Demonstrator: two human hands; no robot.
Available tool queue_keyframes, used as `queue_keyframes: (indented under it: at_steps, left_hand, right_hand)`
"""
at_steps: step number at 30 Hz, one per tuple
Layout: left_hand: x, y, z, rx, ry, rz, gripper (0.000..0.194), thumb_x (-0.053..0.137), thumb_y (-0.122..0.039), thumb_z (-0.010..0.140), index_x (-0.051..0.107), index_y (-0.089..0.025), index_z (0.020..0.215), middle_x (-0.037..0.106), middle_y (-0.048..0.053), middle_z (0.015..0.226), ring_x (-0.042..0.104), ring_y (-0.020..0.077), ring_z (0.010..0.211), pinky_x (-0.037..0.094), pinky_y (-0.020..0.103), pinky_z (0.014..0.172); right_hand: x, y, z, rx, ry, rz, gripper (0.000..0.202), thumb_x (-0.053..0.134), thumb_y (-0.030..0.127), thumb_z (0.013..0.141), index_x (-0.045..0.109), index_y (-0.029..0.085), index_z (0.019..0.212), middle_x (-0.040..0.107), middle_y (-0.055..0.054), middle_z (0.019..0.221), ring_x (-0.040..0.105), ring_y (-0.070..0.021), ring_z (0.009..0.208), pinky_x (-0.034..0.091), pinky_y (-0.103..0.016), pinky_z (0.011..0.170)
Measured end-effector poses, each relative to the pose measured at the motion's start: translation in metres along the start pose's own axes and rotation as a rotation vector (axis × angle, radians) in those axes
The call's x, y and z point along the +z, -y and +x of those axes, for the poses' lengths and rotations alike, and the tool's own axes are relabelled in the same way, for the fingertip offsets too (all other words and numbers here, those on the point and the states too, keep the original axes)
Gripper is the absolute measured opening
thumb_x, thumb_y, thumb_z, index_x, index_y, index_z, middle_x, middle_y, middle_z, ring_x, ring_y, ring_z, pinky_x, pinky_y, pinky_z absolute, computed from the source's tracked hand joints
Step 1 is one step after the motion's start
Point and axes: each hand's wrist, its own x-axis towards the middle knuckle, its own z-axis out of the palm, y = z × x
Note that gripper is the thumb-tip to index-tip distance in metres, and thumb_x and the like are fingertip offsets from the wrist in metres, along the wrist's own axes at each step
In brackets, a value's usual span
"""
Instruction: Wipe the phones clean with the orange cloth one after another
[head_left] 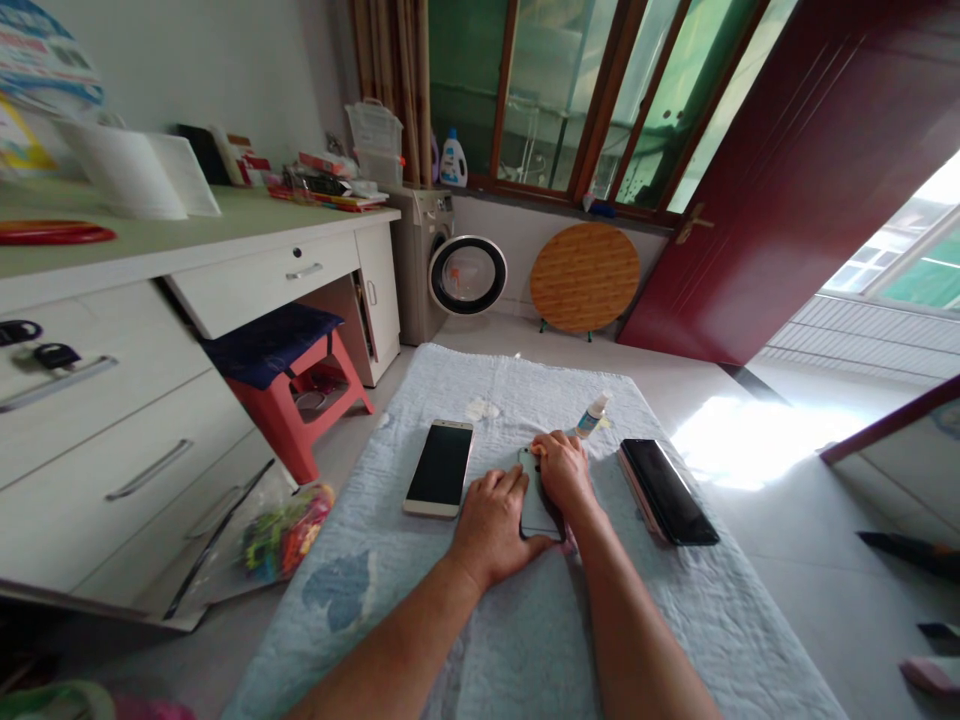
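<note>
A phone point(541, 510) with a grey-green face up lies on the cloth-covered table between my hands. My left hand point(495, 525) grips it, fingers along its left edge and thumb across its lower end. At its upper right, my right hand point(564, 468) presses a small orange cloth point(537, 449) onto it; most of that cloth is hidden under the fingers. Left of my hands lies a gold-framed phone point(440, 468) with a dark screen. A small spray bottle point(593, 415) stands just beyond my right hand. Stacked phones point(667, 492), black on top, lie further right.
A pale blue quilted cover point(517, 385) drapes the table. To the left are a red stool point(292, 400), a white desk point(187, 260) and a bag of colourful items point(281, 535). A washing machine point(420, 250) with its door open and a round wooden tabletop point(585, 278) stand behind.
</note>
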Motion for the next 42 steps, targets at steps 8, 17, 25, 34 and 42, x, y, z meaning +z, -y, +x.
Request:
queue_keyframes:
  at_steps: [8, 17, 25, 34, 42]
  left_hand:
    - [0.001, 0.000, 0.000, 0.002, -0.020, 0.006, 0.078, 0.071, -0.065, 0.066, 0.053, -0.021, 0.128, 0.056, 0.009, 0.134, 0.048, 0.0320, 0.119, 0.040, 0.043, 0.102]
    - [0.004, 0.003, 0.000, 0.018, -0.023, 0.022, 0.077, 0.070, -0.065, 0.067, 0.052, -0.021, 0.128, 0.054, 0.009, 0.136, 0.048, 0.0326, 0.118, 0.040, 0.045, 0.100]
    - [0.001, 0.002, -0.001, 0.034, -0.032, 0.029, 0.073, 0.071, -0.064, 0.067, 0.053, -0.021, 0.123, 0.054, 0.009, 0.136, 0.049, 0.0323, 0.117, 0.041, 0.045, 0.099]
    - [0.006, 0.004, 0.000, 0.037, -0.060, 0.029, 0.072, 0.072, -0.062, 0.066, 0.055, -0.020, 0.122, 0.057, 0.011, 0.128, 0.050, 0.0319, 0.115, 0.039, 0.045, 0.100]
    - [0.001, 0.001, 0.000, 0.038, -0.039, 0.010, 0.060, 0.074, -0.059, 0.067, 0.059, -0.022, 0.112, 0.060, 0.007, 0.112, 0.054, 0.0288, 0.108, 0.042, 0.042, 0.094]
  right_hand:
    - [0.002, -0.015, 0.002, 0.036, -0.060, -0.007, 0.025, 0.043, 0.013, 0.088, 0.067, 0.017, 0.087, 0.064, -0.008, 0.090, 0.052, -0.0187, 0.086, 0.032, -0.028, 0.081]
    - [-0.006, -0.015, -0.008, 0.105, -0.048, 0.045, 0.014, 0.048, 0.013, 0.084, 0.062, 0.016, 0.081, 0.063, -0.005, 0.081, 0.053, -0.0144, 0.073, 0.032, -0.024, 0.067]
    - [-0.030, -0.009, -0.017, -0.092, 0.152, 0.157, 0.014, 0.053, 0.012, 0.073, 0.066, 0.016, 0.074, 0.062, -0.003, 0.077, 0.055, -0.0140, 0.074, 0.036, -0.023, 0.069]
    - [0.002, -0.004, -0.009, -0.069, -0.079, 0.083, 0.023, 0.048, 0.009, 0.083, 0.068, 0.019, 0.077, 0.059, -0.005, 0.081, 0.050, -0.0171, 0.080, 0.035, -0.026, 0.077]
    - [0.001, 0.005, -0.006, -0.178, -0.045, 0.084, 0.025, 0.046, 0.016, 0.091, 0.070, 0.021, 0.087, 0.064, -0.005, 0.094, 0.052, -0.0175, 0.089, 0.036, -0.027, 0.082]
